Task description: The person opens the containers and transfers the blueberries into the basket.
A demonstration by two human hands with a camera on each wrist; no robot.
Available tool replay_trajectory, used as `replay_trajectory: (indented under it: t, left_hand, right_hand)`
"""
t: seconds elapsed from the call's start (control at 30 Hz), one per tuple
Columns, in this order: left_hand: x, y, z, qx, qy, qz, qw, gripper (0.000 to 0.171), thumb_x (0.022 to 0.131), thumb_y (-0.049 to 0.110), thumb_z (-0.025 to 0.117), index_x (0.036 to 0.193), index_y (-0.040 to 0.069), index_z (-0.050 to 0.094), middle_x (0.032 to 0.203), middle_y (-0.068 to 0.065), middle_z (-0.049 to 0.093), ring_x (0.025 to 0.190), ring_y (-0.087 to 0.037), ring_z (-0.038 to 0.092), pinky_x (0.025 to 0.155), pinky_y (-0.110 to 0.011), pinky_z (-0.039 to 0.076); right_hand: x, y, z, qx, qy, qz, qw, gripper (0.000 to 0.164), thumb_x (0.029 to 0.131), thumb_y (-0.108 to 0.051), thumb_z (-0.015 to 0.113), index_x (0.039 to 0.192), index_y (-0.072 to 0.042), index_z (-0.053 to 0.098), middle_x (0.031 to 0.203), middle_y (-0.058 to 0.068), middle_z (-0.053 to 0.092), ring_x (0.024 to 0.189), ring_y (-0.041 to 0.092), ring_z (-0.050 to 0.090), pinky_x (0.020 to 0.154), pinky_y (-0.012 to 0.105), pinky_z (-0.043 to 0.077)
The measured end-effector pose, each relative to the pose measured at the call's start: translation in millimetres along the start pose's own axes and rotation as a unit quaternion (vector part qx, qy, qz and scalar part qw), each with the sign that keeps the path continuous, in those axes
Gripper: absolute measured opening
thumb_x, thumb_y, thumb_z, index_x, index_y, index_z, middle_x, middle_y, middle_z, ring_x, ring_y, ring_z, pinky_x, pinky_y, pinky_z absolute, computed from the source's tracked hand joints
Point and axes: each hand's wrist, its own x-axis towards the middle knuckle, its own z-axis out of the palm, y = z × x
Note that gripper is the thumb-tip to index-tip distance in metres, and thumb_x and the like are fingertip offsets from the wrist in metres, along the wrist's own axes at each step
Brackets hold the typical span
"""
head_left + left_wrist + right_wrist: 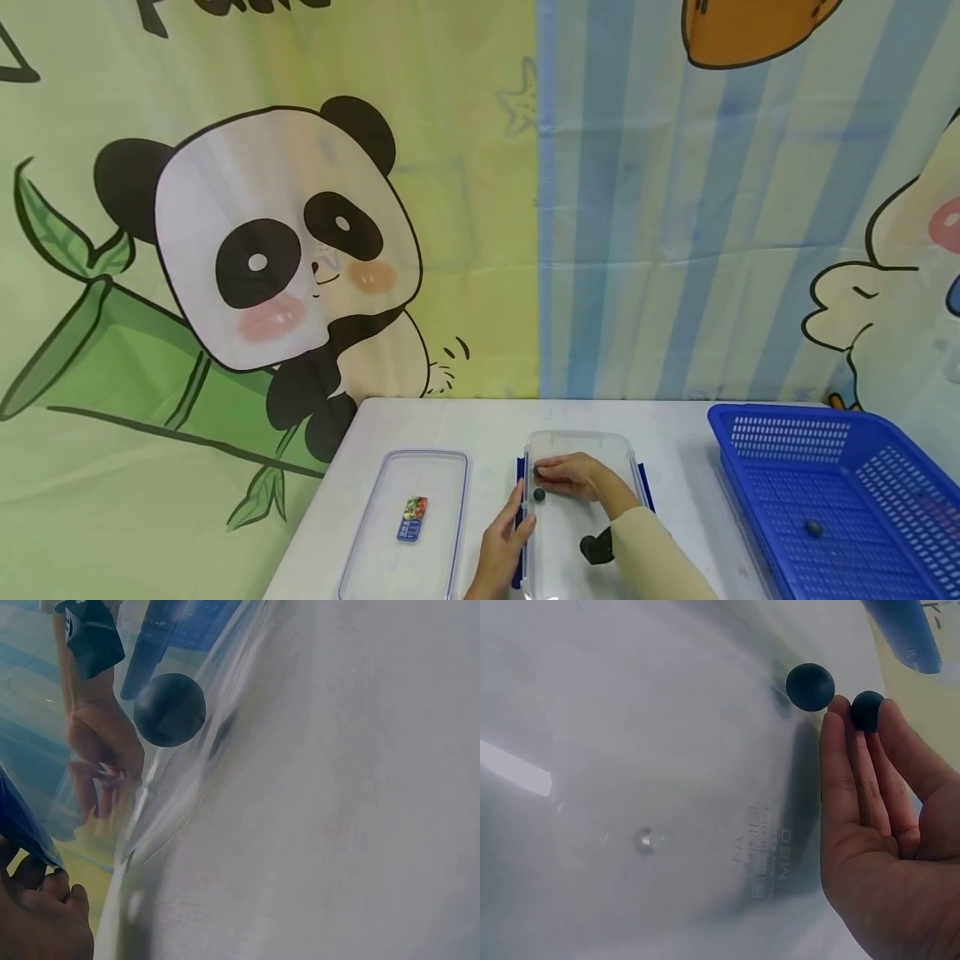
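A clear plastic box (573, 542) with blue side latches stands on the white table. Over its far left part, my right hand (573, 477) pinches a small dark ball (866, 711) between thumb and fingers. A second dark ball (810, 687) is close beside those fingertips, by the box's left wall; through the clear wall, the left wrist view shows this ball large and round. My left hand (501, 542) holds the box's left side at the blue latch (26, 829), its thumb at the rim. Part of the right forearm covers the box's near right side.
Left of the box lies a clear lid (375, 550) with a coloured label (412, 518). At the right stands a blue plastic basket (780, 471) with another dark ball (813, 527) in it. A cartoon-printed curtain (480, 250) hangs behind the table.
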Motion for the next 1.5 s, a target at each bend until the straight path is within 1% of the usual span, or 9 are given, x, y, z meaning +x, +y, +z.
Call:
replay_trajectory:
  t: [0.2,0.4,0.63,0.87,1.03,1.17,1.27,1.33,1.5]
  left_hand:
    - [0.4,1.7,1.2,0.009,-0.003,0.017,0.9998,0.051,0.097,0.024,0.048,0.144,0.016,0.030,0.148,-0.004,0.027,0.134,-0.025,0.027,0.106,-0.043,0.024]
    - [1.2,1.7,2.4,0.020,0.001,0.015,0.9997,0.051,0.096,0.025,0.049,0.144,0.017,0.032,0.147,-0.002,0.029,0.133,-0.022,0.027,0.107,-0.037,0.023]
    - [-0.3,0.8,2.5,0.029,0.003,0.043,0.9986,0.050,0.096,0.021,0.049,0.143,0.012,0.033,0.146,-0.008,0.030,0.132,-0.029,0.029,0.106,-0.035,0.026]
    - [-1.7,-1.0,3.2,0.025,0.006,0.040,0.9989,0.050,0.096,0.020,0.049,0.143,0.013,0.033,0.146,-0.007,0.030,0.132,-0.027,0.029,0.104,-0.021,0.026]
    - [-1.7,-2.1,4.3,0.012,0.002,0.031,0.9995,0.051,0.096,0.021,0.050,0.143,0.012,0.033,0.147,-0.007,0.029,0.133,-0.028,0.027,0.103,-0.018,0.024]
    - [-1.7,-1.9,3.4,0.010,0.005,0.030,0.9995,0.051,0.096,0.020,0.050,0.143,0.014,0.033,0.147,-0.006,0.028,0.133,-0.028,0.027,0.106,-0.028,0.025]
    - [-1.9,-1.0,2.4,0.005,0.007,0.039,0.9992,0.051,0.096,0.019,0.050,0.143,0.015,0.032,0.147,-0.006,0.028,0.133,-0.027,0.027,0.106,-0.035,0.024]
    - [-2.1,0.0,1.9,0.000,0.006,0.042,0.9991,0.051,0.096,0.019,0.050,0.143,0.015,0.032,0.147,-0.005,0.028,0.133,-0.026,0.027,0.106,-0.032,0.024]
    - [-2.4,4.0,0.0,0.002,0.003,0.049,0.9988,0.051,0.096,0.017,0.050,0.143,0.013,0.033,0.146,-0.006,0.029,0.132,-0.028,0.026,0.102,-0.016,0.023]
  right_hand:
    - [-6,-9,-5,-0.001,-0.027,-0.008,1.000,0.032,0.085,0.002,0.061,0.116,0.010,0.058,0.102,0.020,0.066,0.094,0.027,0.065,0.084,0.035,0.052]
    - [-15,-18,-10,0.000,-0.052,-0.023,0.998,0.034,0.086,0.003,0.060,0.118,0.013,0.055,0.104,0.021,0.065,0.096,0.027,0.064,0.085,0.036,0.052]
    - [-29,-26,-18,-0.001,-0.105,-0.038,0.994,0.037,0.089,0.002,0.055,0.123,0.015,0.049,0.114,0.025,0.059,0.101,0.027,0.062,0.089,0.036,0.049]
    - [-48,-36,-33,0.012,-0.130,-0.039,0.991,0.040,0.091,-0.001,0.054,0.127,0.015,0.045,0.113,0.023,0.060,0.102,0.026,0.061,0.090,0.036,0.048]
    - [-66,-42,-48,0.026,-0.137,-0.034,0.990,0.043,0.090,-0.002,0.055,0.128,0.015,0.043,0.114,0.023,0.060,0.103,0.028,0.061,0.091,0.036,0.047]
    - [-82,-44,-66,0.040,-0.145,-0.036,0.988,0.037,0.092,0.000,0.053,0.126,0.012,0.048,0.118,0.026,0.057,0.105,0.028,0.060,0.094,0.037,0.045]
    - [-93,-44,-80,0.050,-0.153,-0.041,0.986,0.033,0.093,0.001,0.050,0.125,0.010,0.050,0.119,0.025,0.057,0.107,0.027,0.059,0.095,0.038,0.043]
    - [-101,-45,-91,0.053,-0.161,-0.046,0.984,0.033,0.094,0.001,0.048,0.126,0.010,0.049,0.120,0.023,0.057,0.108,0.027,0.058,0.097,0.039,0.042]
    - [-120,-48,-114,0.062,-0.183,-0.057,0.980,0.035,0.096,0.001,0.043,0.130,0.010,0.044,0.120,0.018,0.058,0.111,0.025,0.056,0.101,0.040,0.037]
